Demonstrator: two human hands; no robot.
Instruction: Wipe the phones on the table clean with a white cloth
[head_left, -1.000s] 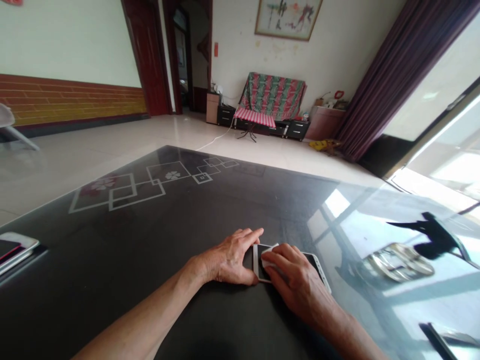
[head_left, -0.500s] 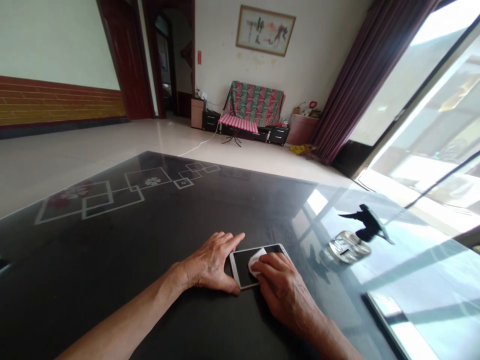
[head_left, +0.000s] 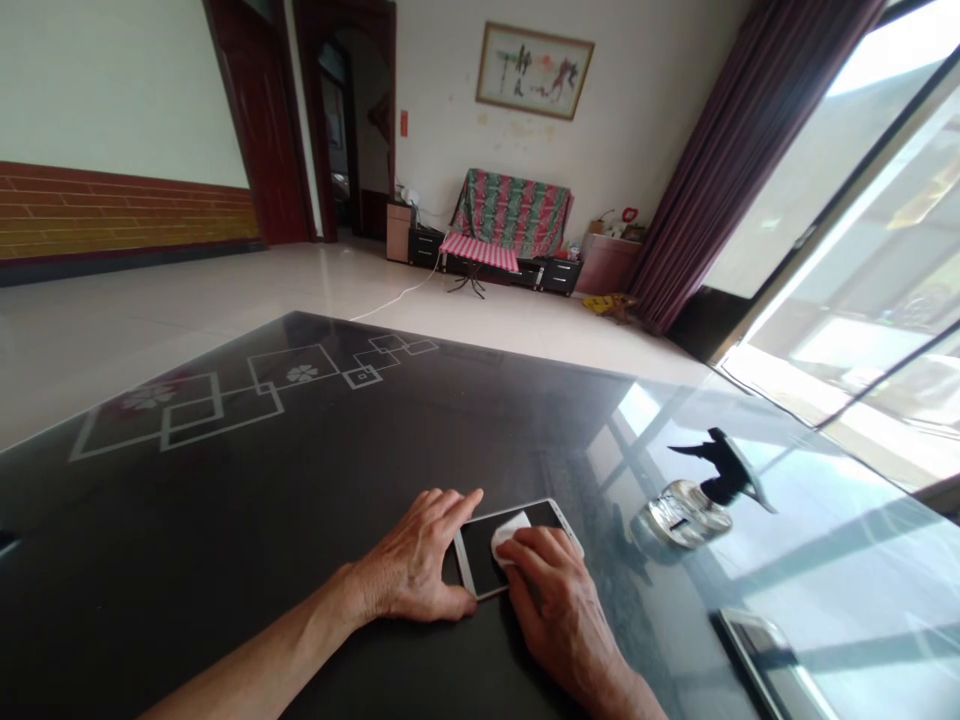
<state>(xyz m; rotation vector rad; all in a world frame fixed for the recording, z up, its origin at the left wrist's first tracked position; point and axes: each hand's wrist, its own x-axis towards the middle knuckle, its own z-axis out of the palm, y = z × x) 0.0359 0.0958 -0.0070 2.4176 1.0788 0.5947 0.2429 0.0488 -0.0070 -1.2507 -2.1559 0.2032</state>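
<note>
A smartphone (head_left: pixel 487 525) with a pale frame and dark screen lies flat on the black tabletop. My left hand (head_left: pixel 421 562) braces its left end, thumb at the near corner and fingers at the far one. Over the right part of the screen, my right hand (head_left: pixel 559 600) presses a small folded white wipe (head_left: pixel 510 538) against the glass. The fingertips cover part of the wipe, and the hand hides the phone's near right side. To the right stands a clear spray bottle (head_left: pixel 686 517) with a black trigger head.
Another flat device with a shiny screen (head_left: pixel 776 665) lies at the table's near right. White squares and flowers decorate the glossy table (head_left: pixel 360 430). Beyond it are a striped folding table (head_left: pixel 480 252), low cabinets and a purple curtain (head_left: pixel 750 170) beside bright windows.
The camera view has shifted slightly, so the room and bottle sit a little lower in the picture. Both hands remain at the phone, with the wipe still on its screen.
</note>
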